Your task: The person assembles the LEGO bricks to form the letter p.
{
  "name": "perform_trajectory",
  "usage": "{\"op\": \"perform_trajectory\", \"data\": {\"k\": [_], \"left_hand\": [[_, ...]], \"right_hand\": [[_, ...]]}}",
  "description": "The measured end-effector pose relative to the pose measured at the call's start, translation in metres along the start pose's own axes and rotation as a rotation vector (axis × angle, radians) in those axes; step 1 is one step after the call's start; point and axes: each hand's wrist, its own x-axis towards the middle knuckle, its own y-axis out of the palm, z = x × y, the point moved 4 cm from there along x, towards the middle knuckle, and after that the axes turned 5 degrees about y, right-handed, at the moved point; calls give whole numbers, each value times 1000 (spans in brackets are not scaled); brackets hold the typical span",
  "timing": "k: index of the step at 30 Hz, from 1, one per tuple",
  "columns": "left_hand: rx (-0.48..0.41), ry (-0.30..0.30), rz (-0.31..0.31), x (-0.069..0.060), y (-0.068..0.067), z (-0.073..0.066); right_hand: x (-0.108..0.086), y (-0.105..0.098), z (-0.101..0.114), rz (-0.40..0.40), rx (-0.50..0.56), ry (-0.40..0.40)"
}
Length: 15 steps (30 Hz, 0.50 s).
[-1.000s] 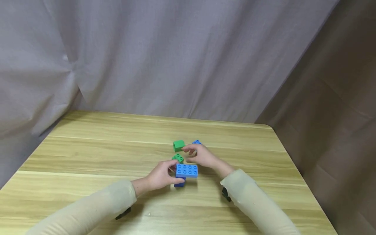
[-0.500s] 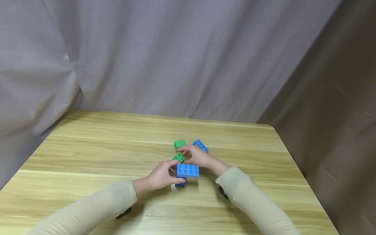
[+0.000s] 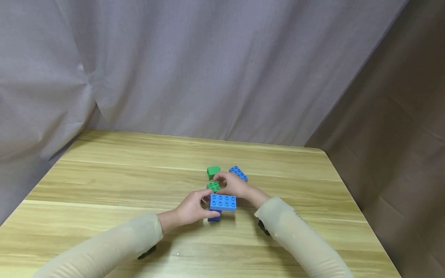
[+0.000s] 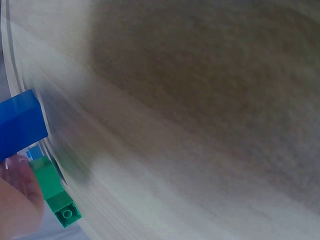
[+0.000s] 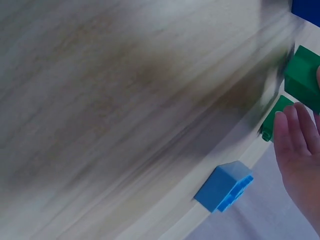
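Observation:
My left hand [image 3: 191,206] grips blue building bricks near the middle of the table: a lighter blue eight-stud brick [image 3: 223,202] sits above a darker blue brick [image 3: 214,217]. The fingers reach behind and the thumb lies across the near side. Just beyond, my right hand [image 3: 233,184] pinches a small green four-stud brick [image 3: 213,187], studs up. In the right wrist view this green brick [image 5: 302,77] is at the right edge, with fingertips close beneath it. How the two blue bricks join is partly hidden by the left hand.
Behind the right hand, another green brick [image 3: 213,172] lies on its side. A loose blue eight-stud brick [image 3: 238,173] lies to its right, studs up. The wooden table [image 3: 139,173] ends at a grey curtain [image 3: 194,69] at the back.
My right hand has moved left and nearer, from beside the rear bricks to the small green brick, which has turned slightly. The loose blue brick is uncovered. The left hand keeps its grip.

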Motion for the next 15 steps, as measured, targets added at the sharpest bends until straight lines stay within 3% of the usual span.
{"op": "perform_trajectory", "data": {"k": [7, 15], "left_hand": [[-13, -20, 15, 1, 0, -2], [41, -23, 16, -1, -1, -4]], "right_hand": [[-7, -12, -5, -53, 104, 9], [-14, -21, -11, -143, 160, 20]]}}
